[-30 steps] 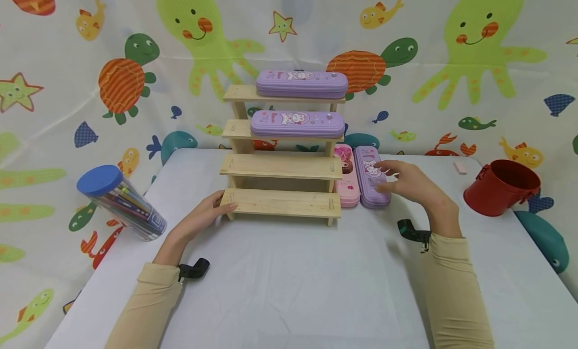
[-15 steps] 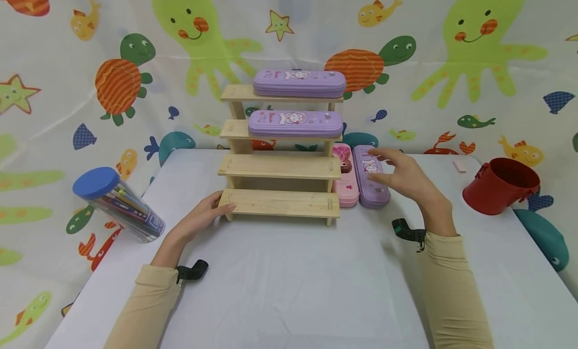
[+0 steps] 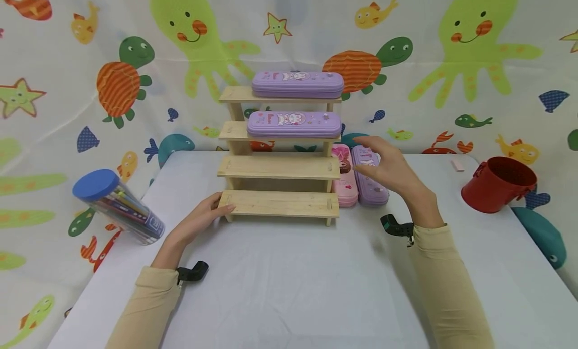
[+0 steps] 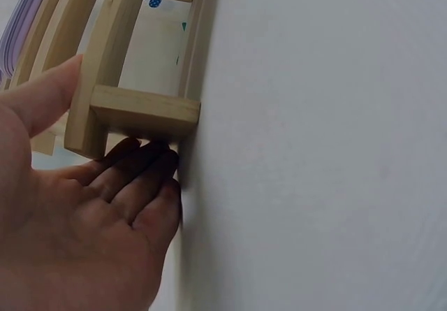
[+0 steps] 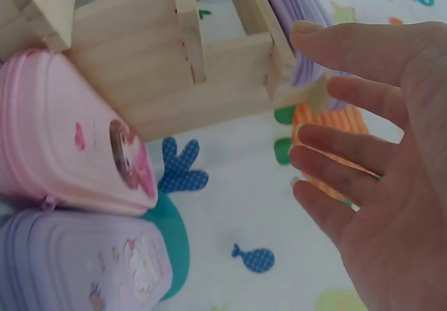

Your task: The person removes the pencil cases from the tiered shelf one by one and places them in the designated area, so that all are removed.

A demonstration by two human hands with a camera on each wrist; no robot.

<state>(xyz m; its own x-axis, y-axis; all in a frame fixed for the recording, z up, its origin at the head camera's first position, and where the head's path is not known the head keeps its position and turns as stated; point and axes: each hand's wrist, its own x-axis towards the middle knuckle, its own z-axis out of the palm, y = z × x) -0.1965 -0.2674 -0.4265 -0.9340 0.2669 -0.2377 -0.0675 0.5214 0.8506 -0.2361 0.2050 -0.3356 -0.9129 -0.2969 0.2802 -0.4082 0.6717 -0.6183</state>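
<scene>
Wooden stand (image 3: 277, 204) mid-tabletop (image 3: 289, 288), with a top-shelf purple case (image 3: 298, 85) and a second-shelf purple case (image 3: 293, 124).
The left hand (image 3: 203, 216) grips the lowest shelf's left end, thumb on its edge, fingers curled beneath; the right hand (image 3: 390, 165), thumb and fingers wide apart and holding nothing, hovers above a pink case (image 3: 346, 191) and a purple case (image 3: 372, 191) side by side at the stand's right. All cases are closed, contents hidden; at left a clear tub (image 3: 155, 223), blue-lidded, holds pens (image 3: 124, 206); far right stands an open-topped red bucket (image 3: 487, 193), its bottom out of sight.
</scene>
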